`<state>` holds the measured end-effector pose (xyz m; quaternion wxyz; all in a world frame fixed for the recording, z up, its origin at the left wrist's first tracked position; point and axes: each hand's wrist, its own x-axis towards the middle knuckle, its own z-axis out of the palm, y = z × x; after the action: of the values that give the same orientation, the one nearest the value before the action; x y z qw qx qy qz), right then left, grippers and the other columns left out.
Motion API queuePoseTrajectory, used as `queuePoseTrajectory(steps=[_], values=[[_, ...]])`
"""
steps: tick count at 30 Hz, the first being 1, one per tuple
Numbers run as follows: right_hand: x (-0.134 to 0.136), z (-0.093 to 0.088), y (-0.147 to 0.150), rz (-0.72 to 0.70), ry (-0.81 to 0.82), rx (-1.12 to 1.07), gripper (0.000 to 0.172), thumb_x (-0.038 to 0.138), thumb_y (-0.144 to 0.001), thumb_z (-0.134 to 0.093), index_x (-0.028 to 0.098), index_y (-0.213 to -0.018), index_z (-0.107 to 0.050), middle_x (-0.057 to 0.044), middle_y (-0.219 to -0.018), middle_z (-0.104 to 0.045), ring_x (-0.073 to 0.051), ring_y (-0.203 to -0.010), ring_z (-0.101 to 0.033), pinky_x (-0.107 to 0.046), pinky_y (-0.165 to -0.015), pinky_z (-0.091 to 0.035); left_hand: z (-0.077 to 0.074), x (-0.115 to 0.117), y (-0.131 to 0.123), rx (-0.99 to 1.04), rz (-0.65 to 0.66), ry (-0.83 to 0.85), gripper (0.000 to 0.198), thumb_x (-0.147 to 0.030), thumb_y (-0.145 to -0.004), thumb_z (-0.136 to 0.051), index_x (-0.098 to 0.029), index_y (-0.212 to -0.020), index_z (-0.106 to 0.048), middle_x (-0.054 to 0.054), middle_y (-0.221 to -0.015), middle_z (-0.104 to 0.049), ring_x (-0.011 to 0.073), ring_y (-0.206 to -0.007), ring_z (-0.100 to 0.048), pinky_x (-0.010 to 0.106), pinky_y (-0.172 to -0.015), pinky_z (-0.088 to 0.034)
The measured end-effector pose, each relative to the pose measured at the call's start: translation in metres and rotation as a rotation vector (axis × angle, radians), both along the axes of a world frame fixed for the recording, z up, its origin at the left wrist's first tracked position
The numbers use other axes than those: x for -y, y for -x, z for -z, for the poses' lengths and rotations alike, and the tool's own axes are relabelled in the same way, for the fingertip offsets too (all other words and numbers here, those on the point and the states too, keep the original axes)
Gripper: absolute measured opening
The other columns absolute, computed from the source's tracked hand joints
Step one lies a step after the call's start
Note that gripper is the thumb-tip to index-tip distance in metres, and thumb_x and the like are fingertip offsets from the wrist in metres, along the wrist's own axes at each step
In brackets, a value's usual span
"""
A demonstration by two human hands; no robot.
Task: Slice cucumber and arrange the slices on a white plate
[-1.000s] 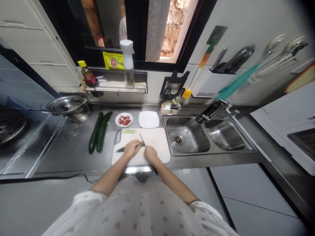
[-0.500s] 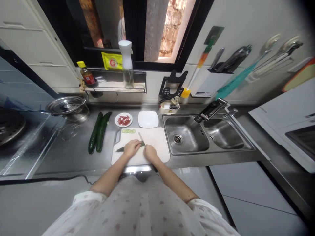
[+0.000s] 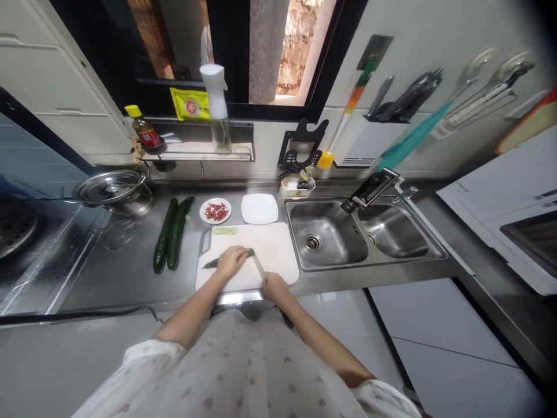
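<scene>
On the white cutting board [image 3: 278, 244], my left hand [image 3: 231, 261] is closed over a cucumber [image 3: 210, 264] whose dark green ends show on both sides of it. My right hand [image 3: 275, 287] grips a knife [image 3: 258, 265] by its handle, which is hidden in the fist. The blade slants up and left, with its tip close to the cucumber's right end. A short row of pale cucumber slices [image 3: 225, 231] lies at the board's upper left.
Two whole cucumbers [image 3: 175, 235] lie left of the board. Behind it stand a plate of chopped red pieces [image 3: 216, 211] and a white square plate [image 3: 260, 208]. A double sink [image 3: 329, 233] adjoins on the right; a lidded steel pot [image 3: 114, 191] stands far left.
My right hand has drawn the knife back toward me and a little right. The left hand stays on the cucumber. The whole view has shifted slightly.
</scene>
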<state>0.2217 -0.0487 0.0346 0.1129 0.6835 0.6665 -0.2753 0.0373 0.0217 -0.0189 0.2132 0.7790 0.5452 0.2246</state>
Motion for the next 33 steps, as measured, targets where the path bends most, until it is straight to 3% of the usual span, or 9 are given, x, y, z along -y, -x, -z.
queuePoseTrajectory(steps=[7, 14, 19, 22, 28, 33], values=[[0.013, -0.005, -0.016, -0.06, -0.006, -0.016, 0.027, 0.016, -0.093, -0.042, 0.012, -0.106, -0.066, -0.015, -0.103, -0.069, -0.021, -0.098, -0.063, -0.027, -0.077, -0.042, -0.001, 0.0, 0.0, -0.014, -0.019, 0.021, 0.028, -0.032, -0.094, -0.049, -0.027, -0.116, -0.066, 0.003, -0.115, -0.068, 0.0194, -0.106, -0.06, 0.032, -0.094, -0.047], [0.004, -0.021, -0.026, -0.063, -0.044, 0.109, 0.026, 0.018, -0.095, -0.04, 0.017, -0.109, -0.063, -0.011, -0.106, -0.064, -0.019, -0.091, -0.062, -0.028, -0.073, -0.038, -0.001, 0.002, 0.005, 0.055, -0.064, 0.064, 0.032, -0.033, -0.093, -0.05, -0.025, -0.12, -0.064, 0.004, -0.123, -0.066, 0.0218, -0.114, -0.059, 0.036, -0.101, -0.044], [-0.002, -0.022, -0.031, -0.137, -0.299, 0.18, 0.031, 0.02, -0.094, -0.041, 0.025, -0.118, -0.061, -0.01, -0.107, -0.059, -0.021, -0.091, -0.056, -0.032, -0.076, -0.033, -0.008, -0.003, 0.012, 0.297, -0.29, 0.124, 0.034, -0.037, -0.093, -0.048, -0.02, -0.114, -0.068, 0.007, -0.121, -0.067, 0.0218, -0.112, -0.06, 0.037, -0.1, -0.046], [-0.003, -0.018, -0.034, -0.196, -0.474, 0.154, 0.037, 0.022, -0.093, -0.045, 0.027, -0.128, -0.057, -0.011, -0.113, -0.057, -0.022, -0.093, -0.05, -0.034, -0.079, -0.029, -0.02, -0.006, 0.016, 0.426, -0.329, 0.183, 0.034, -0.04, -0.091, -0.05, -0.019, -0.11, -0.069, 0.007, -0.118, -0.068, 0.0212, -0.109, -0.062, 0.036, -0.099, -0.047], [-0.008, -0.014, -0.037, -0.251, -0.649, 0.121, 0.038, 0.02, -0.091, -0.048, 0.024, -0.127, -0.058, -0.011, -0.112, -0.056, -0.022, -0.088, -0.045, -0.035, -0.078, -0.026, -0.049, -0.003, 0.015, 0.469, -0.081, 0.25, 0.035, -0.044, -0.085, -0.06, -0.017, -0.104, -0.072, 0.008, -0.113, -0.07, 0.0217, -0.105, -0.064, 0.034, -0.096, -0.048], [-0.01, -0.015, -0.037, -0.302, -0.751, 0.096, 0.04, 0.018, -0.089, -0.05, 0.022, -0.128, -0.058, -0.012, -0.114, -0.057, -0.023, -0.088, -0.043, -0.037, -0.078, -0.026, -0.061, -0.002, 0.006, 0.34, 0.175, 0.278, 0.036, -0.046, -0.082, -0.063, -0.019, -0.104, -0.073, 0.007, -0.109, -0.071, 0.0216, -0.101, -0.065, 0.031, -0.092, -0.048]])
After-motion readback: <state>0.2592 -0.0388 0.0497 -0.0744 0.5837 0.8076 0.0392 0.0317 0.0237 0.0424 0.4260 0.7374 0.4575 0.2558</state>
